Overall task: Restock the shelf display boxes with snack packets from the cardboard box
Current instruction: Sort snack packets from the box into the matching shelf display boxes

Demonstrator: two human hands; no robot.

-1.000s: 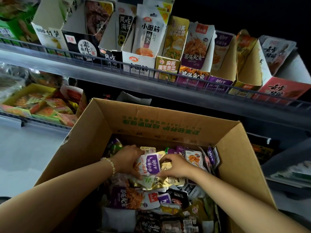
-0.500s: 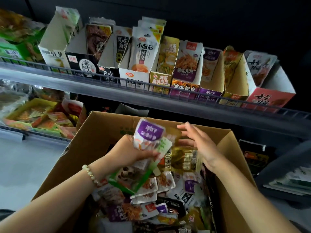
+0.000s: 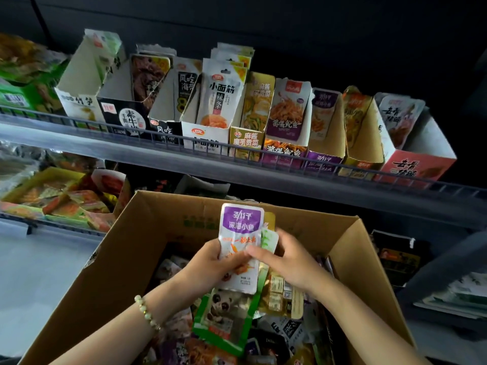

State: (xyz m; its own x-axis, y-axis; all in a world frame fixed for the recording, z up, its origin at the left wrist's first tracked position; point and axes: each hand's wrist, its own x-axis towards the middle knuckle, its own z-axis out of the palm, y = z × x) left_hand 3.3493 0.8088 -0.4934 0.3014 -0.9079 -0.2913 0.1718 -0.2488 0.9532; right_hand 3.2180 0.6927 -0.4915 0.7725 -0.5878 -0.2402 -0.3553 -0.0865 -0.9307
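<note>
Above the open cardboard box (image 3: 147,233) I hold up a fanned bunch of snack packets. The front one is white with a purple top (image 3: 241,227); a green packet (image 3: 224,320) and a gold one (image 3: 282,293) hang behind it. My left hand (image 3: 210,262) grips the bunch from the left, thumb across the front. My right hand (image 3: 287,256) pinches the packets from the right. More mixed packets (image 3: 279,338) fill the box below. A row of display boxes stands on the upper shelf, among them a purple one (image 3: 322,159) with matching packets.
A wire rail (image 3: 184,140) runs along the front edge of the upper shelf. At the left a lower shelf carries a yellow tray of orange packets (image 3: 58,196). At the right, dark shelving holds boxes and stacked goods (image 3: 453,293).
Both hands lifted a bunch of packets out of the box. My right hand, which hovered open half a second ago, now pinches the bunch. The view has tilted up toward the shelf.
</note>
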